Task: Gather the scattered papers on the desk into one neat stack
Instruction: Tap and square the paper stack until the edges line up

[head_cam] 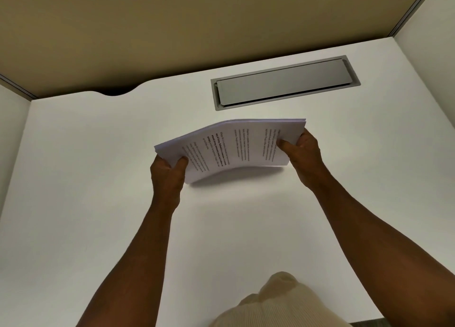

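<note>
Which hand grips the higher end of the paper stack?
The right hand. It pinches the stack of papers at the end nearer the grey cable hatch; the left hand holds the lower end, nearer the person.

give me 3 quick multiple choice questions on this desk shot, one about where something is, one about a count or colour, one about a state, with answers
1. Where is the grey cable hatch?
A. beyond the paper stack, toward the back of the desk
B. at the desk's near edge
C. under the left hand

2. How many hands hold the paper stack?
A. none
B. one
C. two

3. What state is the stack in?
A. lying flat on the desk
B. lifted and bowed, above its shadow
C. scattered as loose sheets

Answers:
1 A: the hatch is set in the white desk behind the stack.
2 C: the left hand grips one end, the right hand the other.
3 B: the sheets arch upward together, with a shadow on the desk below.
</note>
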Demonstrator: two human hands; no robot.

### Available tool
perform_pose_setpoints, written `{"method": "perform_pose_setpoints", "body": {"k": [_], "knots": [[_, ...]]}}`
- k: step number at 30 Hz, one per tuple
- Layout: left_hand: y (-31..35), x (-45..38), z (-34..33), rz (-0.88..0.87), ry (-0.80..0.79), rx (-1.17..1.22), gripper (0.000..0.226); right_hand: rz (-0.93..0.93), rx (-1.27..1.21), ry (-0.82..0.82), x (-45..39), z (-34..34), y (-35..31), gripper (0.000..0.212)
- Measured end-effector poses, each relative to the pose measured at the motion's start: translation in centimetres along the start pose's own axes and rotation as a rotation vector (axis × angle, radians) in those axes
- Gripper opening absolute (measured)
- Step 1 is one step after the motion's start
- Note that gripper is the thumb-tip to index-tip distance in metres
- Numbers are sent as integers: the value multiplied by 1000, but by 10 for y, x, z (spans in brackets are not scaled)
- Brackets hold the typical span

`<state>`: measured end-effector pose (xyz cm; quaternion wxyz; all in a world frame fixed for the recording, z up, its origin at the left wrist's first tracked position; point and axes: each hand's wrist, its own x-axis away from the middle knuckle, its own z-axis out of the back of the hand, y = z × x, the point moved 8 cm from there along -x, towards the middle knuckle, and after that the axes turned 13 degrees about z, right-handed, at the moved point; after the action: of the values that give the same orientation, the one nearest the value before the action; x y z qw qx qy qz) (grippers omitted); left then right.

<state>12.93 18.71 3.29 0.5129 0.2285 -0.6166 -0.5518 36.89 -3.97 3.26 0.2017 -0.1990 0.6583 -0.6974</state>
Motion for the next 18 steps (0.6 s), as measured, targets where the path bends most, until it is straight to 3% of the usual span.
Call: {"method": "perform_pose_setpoints", "body": {"k": [6, 13, 18], "knots": [[-18, 0, -6, 77, 17, -16, 29, -61, 43, -22, 5, -3, 12, 27], [-2, 0, 2, -15, 22, -1, 33, 13, 2, -1, -2, 1, -4, 34], [-22, -6, -3, 72, -19, -52, 35, -64, 20, -5, 4, -3, 13, 31]]}}
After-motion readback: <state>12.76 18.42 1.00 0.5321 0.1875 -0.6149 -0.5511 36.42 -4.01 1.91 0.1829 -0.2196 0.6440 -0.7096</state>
